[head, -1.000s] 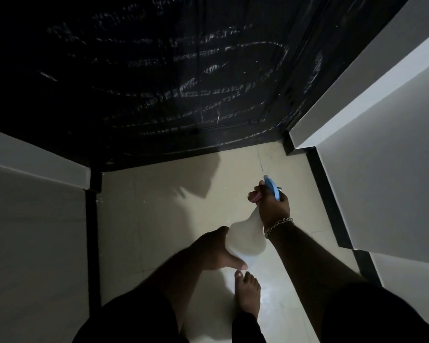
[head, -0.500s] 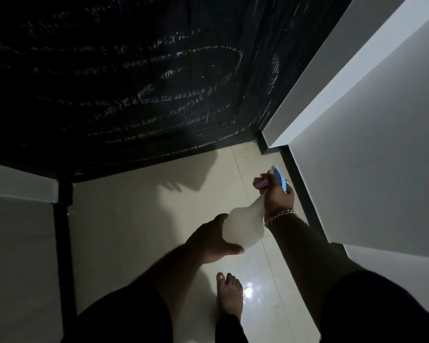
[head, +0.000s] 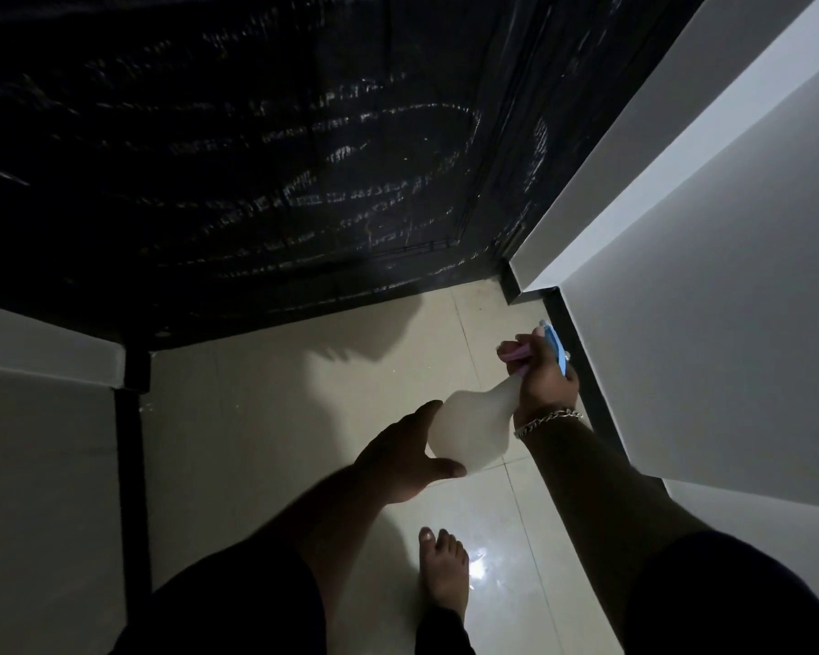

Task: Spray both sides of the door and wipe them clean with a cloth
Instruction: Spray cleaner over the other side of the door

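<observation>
While I look down through the head camera, my right hand (head: 542, 380) is wrapped around the neck of the spray bottle (head: 469, 430), its fingers (head: 516, 352) curled over the pink trigger under the blue spray head (head: 555, 345). My left hand (head: 398, 458) cups the bottle's rounded white body from the left, thumb pressed against its lower side and the other fingers hidden behind it. I hold the bottle tilted above the floor (head: 266, 418), nozzle end raised toward the door (head: 256, 144), well clear of it. That door is dark and fills the top of the view, streaked with pale curved smears across its lower panel. A chain bracelet (head: 547, 420) sits on my right wrist. One bare foot (head: 445, 574) stands on the glossy cream tiles below the bottle. Grey walls (head: 705, 276) close in on the right and left, edged with black skirting. I cannot find a cloth anywhere in this view.
</observation>
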